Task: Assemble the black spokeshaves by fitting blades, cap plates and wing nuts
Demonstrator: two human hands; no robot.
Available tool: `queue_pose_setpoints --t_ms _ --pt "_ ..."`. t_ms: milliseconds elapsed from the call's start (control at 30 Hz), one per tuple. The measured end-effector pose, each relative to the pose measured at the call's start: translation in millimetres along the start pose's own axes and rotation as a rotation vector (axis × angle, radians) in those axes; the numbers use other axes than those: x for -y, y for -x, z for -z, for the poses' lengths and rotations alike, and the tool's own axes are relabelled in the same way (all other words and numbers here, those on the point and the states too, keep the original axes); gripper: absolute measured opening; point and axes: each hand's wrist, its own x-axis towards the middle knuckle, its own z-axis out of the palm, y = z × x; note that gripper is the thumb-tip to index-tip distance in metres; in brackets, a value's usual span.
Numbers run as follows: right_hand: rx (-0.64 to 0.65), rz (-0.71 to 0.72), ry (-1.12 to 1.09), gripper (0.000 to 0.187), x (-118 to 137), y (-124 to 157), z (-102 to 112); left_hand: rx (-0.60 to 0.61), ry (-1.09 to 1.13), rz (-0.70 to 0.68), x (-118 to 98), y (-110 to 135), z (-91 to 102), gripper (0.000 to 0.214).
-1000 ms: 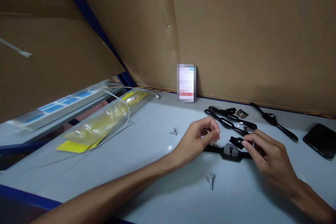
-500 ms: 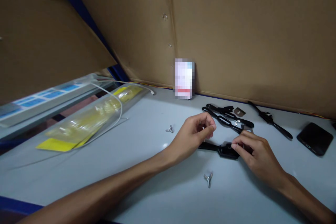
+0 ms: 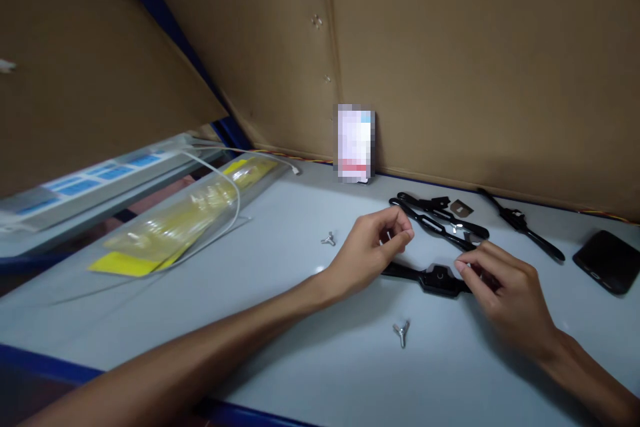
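Note:
A black spokeshave (image 3: 443, 283) lies on the table between my hands, its middle plate uncovered and its ends partly hidden behind them. My left hand (image 3: 383, 237) is above its left handle, fingers curled and thumb against fingertips; whatever they may hold is hidden. Just past the right side of the plate, my right hand (image 3: 505, 287) has thumb and forefinger pinched together, and I cannot make out anything between them. A silver wing screw (image 3: 403, 333) lies in front of the spokeshave. Left of my left hand is another wing screw (image 3: 329, 239).
Behind my hands lie two black spokeshave bodies (image 3: 431, 225) and a flat metal blade (image 3: 461, 207). Another spokeshave (image 3: 523, 225) and a black, phone-like device (image 3: 607, 261) are at right. A plastic bag (image 3: 175, 220), white cable (image 3: 239, 203) and power strip (image 3: 105, 177) occupy the left.
My right hand has drawn back to the right from the spokeshave's plate, exposing it. The left hand keeps its curled pose. The whole view has shifted slightly.

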Motion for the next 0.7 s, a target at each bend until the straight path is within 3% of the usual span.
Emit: queue_pose_setpoints --t_ms 67,200,267,433,700 --pt "0.042 0.123 0.021 0.017 7 6 1 -0.006 -0.005 -0.009 1 -1 -0.1 0.015" --pt "0.268 0.386 0.111 0.027 25 21 -5 0.003 0.015 -0.020 1 -2 -0.9 0.014" --pt "0.339 0.433 0.135 0.034 32 26 -11 0.005 0.002 -0.026 1 -2 -1.0 0.013" --pt "0.412 0.330 0.137 0.028 36 26 -22 0.008 -0.019 -0.047 1 -1 -1.1 0.012" --pt "0.550 0.243 0.041 0.022 41 23 -22 0.026 -0.065 -0.070 2 0 -4.1 0.012"
